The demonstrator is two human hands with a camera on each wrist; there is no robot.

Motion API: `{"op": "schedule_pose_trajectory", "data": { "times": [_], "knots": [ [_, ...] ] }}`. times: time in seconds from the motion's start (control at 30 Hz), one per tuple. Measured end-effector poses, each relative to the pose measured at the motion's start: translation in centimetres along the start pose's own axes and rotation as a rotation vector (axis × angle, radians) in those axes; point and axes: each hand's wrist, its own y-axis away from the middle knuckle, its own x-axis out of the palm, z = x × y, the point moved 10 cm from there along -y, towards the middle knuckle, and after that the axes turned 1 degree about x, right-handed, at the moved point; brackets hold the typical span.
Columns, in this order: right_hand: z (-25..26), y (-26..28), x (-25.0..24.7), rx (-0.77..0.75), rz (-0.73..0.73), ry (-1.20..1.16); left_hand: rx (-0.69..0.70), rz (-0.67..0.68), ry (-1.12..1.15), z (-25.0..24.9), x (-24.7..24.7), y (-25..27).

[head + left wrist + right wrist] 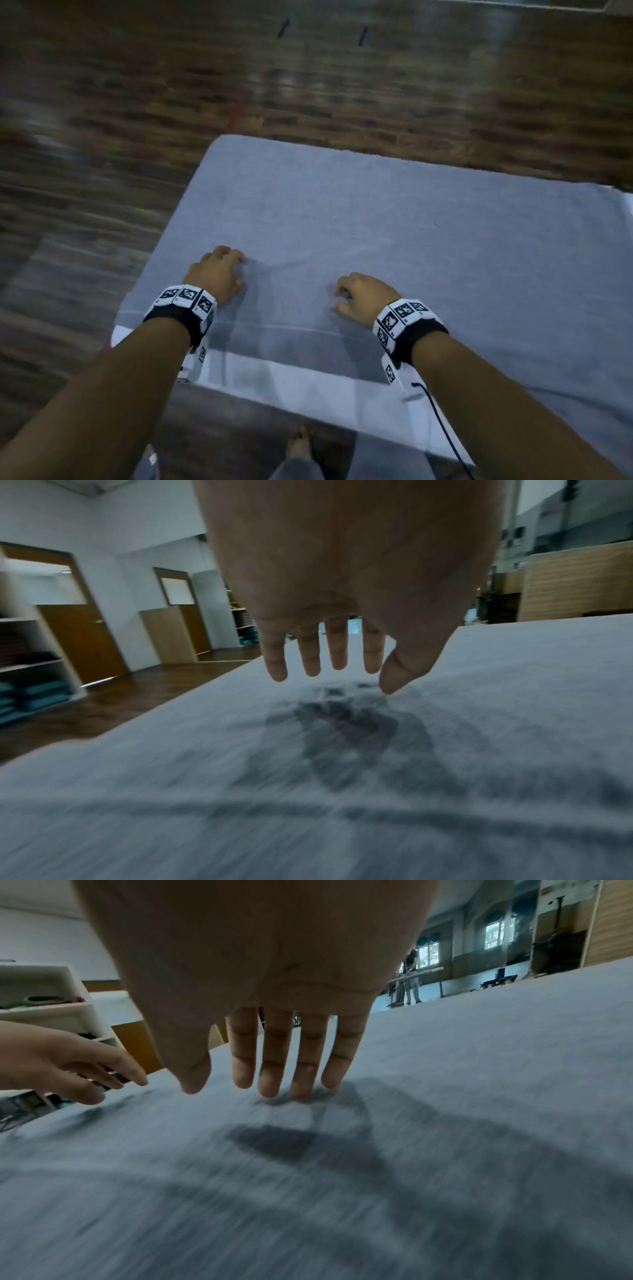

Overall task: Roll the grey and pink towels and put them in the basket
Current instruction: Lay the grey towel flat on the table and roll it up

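A grey towel [394,222] lies spread flat over a white table; it fills the lower part of both wrist views [342,791] [342,1177]. My left hand [219,270] is over its near left part, fingers straight and pointing down, tips at or just above the cloth [339,680]. My right hand [359,294] is further right, fingers extended with their tips touching the towel [246,1088]. Neither hand holds anything. A faint crease runs between the hands. The pink towel and the basket are out of view.
The table's white near edge [308,387] shows below the towel. Dark wooden floor [102,137] surrounds it. A black cable [442,421] hangs by my right forearm, and my foot [299,442] is below the table edge. White shelves [31,669] holding folded teal cloths stand far left.
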Motion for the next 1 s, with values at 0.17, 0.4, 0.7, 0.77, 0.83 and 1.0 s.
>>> {"op": "schedule_pose_trajectory", "data": {
  "times": [0.17, 0.4, 0.7, 0.77, 0.83, 1.0],
  "knots": [
    [5.2, 1.3, 5.6, 0.068, -0.036, 0.187, -0.163, 0.048, 0.079, 12.3, 2.7, 6.4],
    [6.5, 3.4, 7.8, 0.141, -0.039, 0.272, -0.135, -0.121, 0.083, 17.6, 2.2, 10.5],
    [7.5, 4.7, 7.0, 0.158, -0.033, 0.234, -0.111, -0.228, 0.229, 20.5, 1.6, 10.9],
    [7.8, 5.1, 6.4, 0.145, -0.051, 0.143, -0.068, -0.223, 0.264, 20.9, 1.4, 10.5],
    [8.1, 5.3, 6.2, 0.126, -0.04, 0.091, -0.035, -0.218, 0.262, 21.4, 1.1, 10.5],
    [10.6, 6.0, 8.2, 0.102, 0.115, 0.072, -0.05, -0.175, 0.225, 24.1, 1.5, 12.6]
  ]
}}
